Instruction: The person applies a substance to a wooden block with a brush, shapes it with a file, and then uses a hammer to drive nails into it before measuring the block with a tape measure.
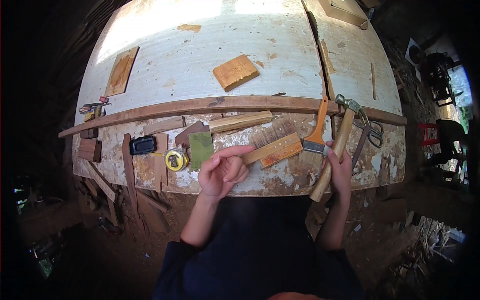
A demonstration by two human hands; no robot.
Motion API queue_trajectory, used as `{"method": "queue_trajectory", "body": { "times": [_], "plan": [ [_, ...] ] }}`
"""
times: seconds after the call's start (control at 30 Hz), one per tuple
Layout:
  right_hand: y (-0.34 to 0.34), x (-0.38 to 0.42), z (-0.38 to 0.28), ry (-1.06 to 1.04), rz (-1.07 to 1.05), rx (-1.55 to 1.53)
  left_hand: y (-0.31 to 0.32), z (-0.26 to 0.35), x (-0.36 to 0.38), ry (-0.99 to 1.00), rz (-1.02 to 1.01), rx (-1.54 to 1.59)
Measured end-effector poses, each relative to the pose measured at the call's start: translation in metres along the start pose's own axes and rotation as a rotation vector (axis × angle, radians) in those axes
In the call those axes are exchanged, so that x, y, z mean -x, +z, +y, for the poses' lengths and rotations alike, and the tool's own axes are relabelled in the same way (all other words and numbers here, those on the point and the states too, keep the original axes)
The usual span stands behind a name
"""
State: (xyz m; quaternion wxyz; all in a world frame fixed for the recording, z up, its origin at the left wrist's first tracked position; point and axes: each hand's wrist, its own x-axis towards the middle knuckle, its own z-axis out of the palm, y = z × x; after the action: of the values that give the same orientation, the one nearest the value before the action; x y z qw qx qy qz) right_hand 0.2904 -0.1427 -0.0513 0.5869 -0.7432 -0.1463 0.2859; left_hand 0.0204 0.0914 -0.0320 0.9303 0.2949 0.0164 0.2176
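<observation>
My right hand (341, 170) is closed around the wooden handle of a claw hammer (341, 135), its metal head pointing away from me. Beside the hammer lies a paintbrush (316, 131) with an orange handle. My left hand (222, 172) has its index finger stretched out to the right, the other fingers loosely curled, and nothing visible in it. That fingertip is at the handle end of a wooden brush (272, 150) with thin bristles; whether it touches cannot be seen. Left of this hand are a green sheet (201, 150) and a yellow tape measure (176, 159).
A long wooden bar (200, 105) crosses the worn table (165, 65). Beyond it lie a wood block (235, 73), a thin board (122, 71) and a saw blade (313, 27) in a slot. Scissors (374, 134) rest at right, a black case (143, 145) and wood offcuts (90, 149) at left.
</observation>
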Motion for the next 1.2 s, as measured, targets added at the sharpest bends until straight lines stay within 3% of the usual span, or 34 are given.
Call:
{"method": "queue_trajectory", "body": {
  "times": [0.1, 0.2, 0.3, 0.4, 0.53, 0.67, 0.77, 0.87, 0.9, 1.07, 1.1, 1.2],
  "plan": [
    [-0.004, 0.002, -0.008, -0.078, 0.053, 0.331, 0.004, 0.0, 0.0, 0.02, 0.018, -0.045],
    [-0.013, 0.017, -0.045, 0.083, 0.047, 0.471, 0.005, -0.001, -0.001, 0.045, 0.033, -0.138],
    [-0.049, 0.027, -0.034, -0.01, 0.234, 0.401, 0.005, -0.002, -0.001, 0.07, 0.057, -0.209],
    [-0.086, 0.048, -0.035, -0.019, 0.42, 0.791, 0.003, -0.001, 0.002, 0.087, 0.081, -0.265],
    [-0.077, 0.077, -0.038, 0.259, 0.349, 1.034, -0.003, -0.001, 0.0, 0.084, 0.104, -0.263],
    [-0.066, 0.088, -0.016, 0.185, 0.302, 1.088, -0.003, -0.001, -0.003, 0.088, 0.116, -0.306],
    [-0.071, 0.086, -0.017, 0.218, 0.287, 0.948, 0.0, -0.001, 0.001, 0.14, 0.231, -0.438],
    [-0.089, 0.086, 0.004, 0.153, 0.236, 0.922, -0.004, 0.0, -0.01, 0.558, 0.167, -1.455],
    [-0.093, 0.087, 0.004, 0.142, 0.229, 0.885, 0.0, 0.007, -0.01, 0.546, 0.095, -1.624],
    [-0.106, 0.095, -0.012, 0.137, 0.295, 0.687, 0.012, -0.007, -0.022, 0.369, 0.152, -1.623],
    [-0.116, 0.096, -0.003, 0.05, 0.327, 0.772, 0.007, -0.012, -0.022, 0.338, 0.137, -1.632],
    [-0.139, 0.104, -0.014, 0.093, 0.378, 0.737, -0.007, -0.022, -0.02, 0.305, 0.175, -1.64]
  ]
}}
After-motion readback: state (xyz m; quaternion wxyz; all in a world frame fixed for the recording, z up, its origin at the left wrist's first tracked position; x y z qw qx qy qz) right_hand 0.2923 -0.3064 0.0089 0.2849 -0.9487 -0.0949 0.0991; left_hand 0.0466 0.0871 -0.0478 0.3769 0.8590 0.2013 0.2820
